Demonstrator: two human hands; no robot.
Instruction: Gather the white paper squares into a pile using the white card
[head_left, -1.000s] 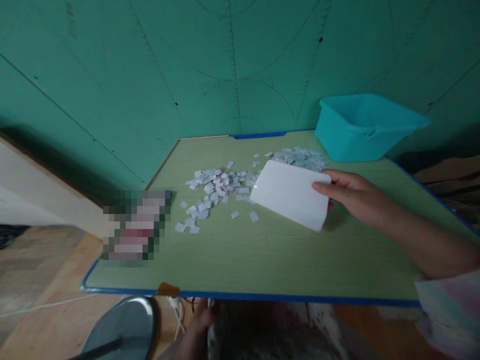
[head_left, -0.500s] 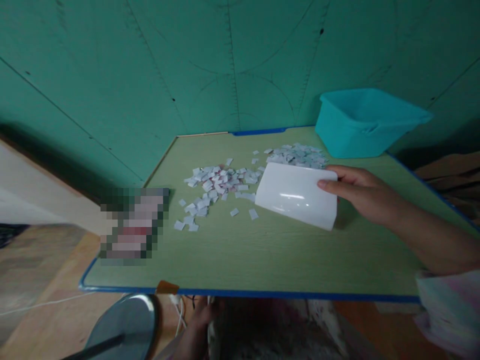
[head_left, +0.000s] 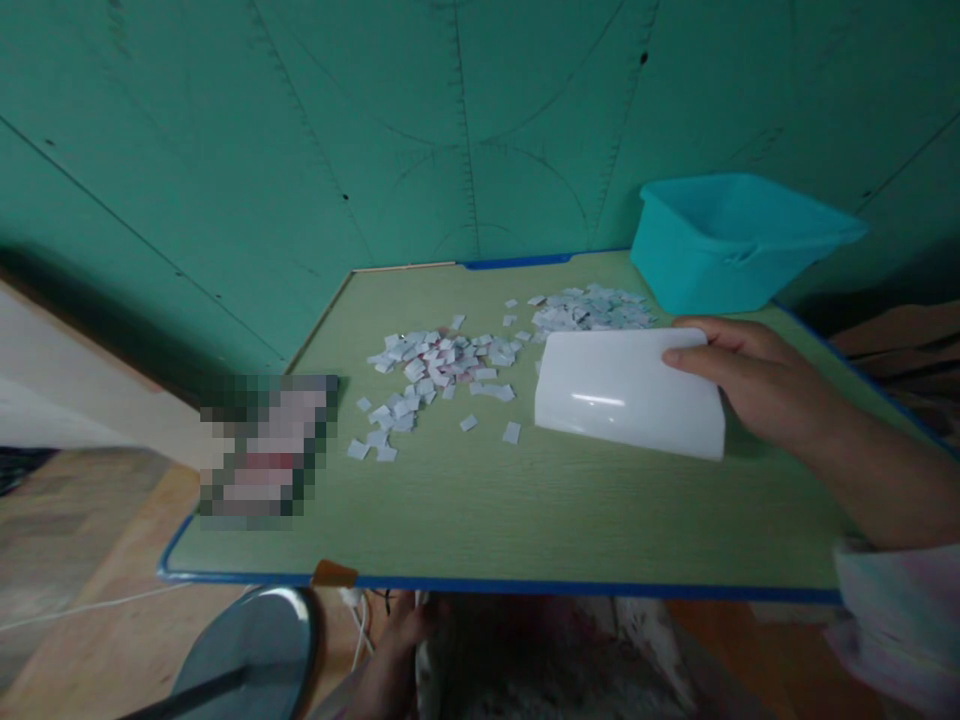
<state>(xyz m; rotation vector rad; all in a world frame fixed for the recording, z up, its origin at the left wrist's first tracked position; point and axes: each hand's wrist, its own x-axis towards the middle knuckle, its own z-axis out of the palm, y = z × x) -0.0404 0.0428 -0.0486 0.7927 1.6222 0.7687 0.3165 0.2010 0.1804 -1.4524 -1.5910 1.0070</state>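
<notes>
My right hand point(head_left: 750, 385) grips the right end of a glossy white sheet point(head_left: 626, 392), thumb on top, and the sheet's lower edge rests on the green table point(head_left: 487, 510). Left of the sheet lie several small white paper pieces point(head_left: 431, 370) in a loose heap. A second heap of paper pieces point(head_left: 589, 308) lies behind the sheet, near the teal tub. My left hand point(head_left: 401, 635) is low, under the table's front edge, dim and partly hidden, so its fingers cannot be made out.
A teal plastic tub point(head_left: 731, 240) stands at the table's back right corner. A blurred-out flat item point(head_left: 262, 450) lies near the left edge. A round metal object point(head_left: 247, 655) and white cables point(head_left: 356, 615) sit below the front edge. A green wall rises behind.
My right hand has drawn the white sheet to the right, away from the heap of paper pieces, and tipped it flatter. The left hand has stayed put.
</notes>
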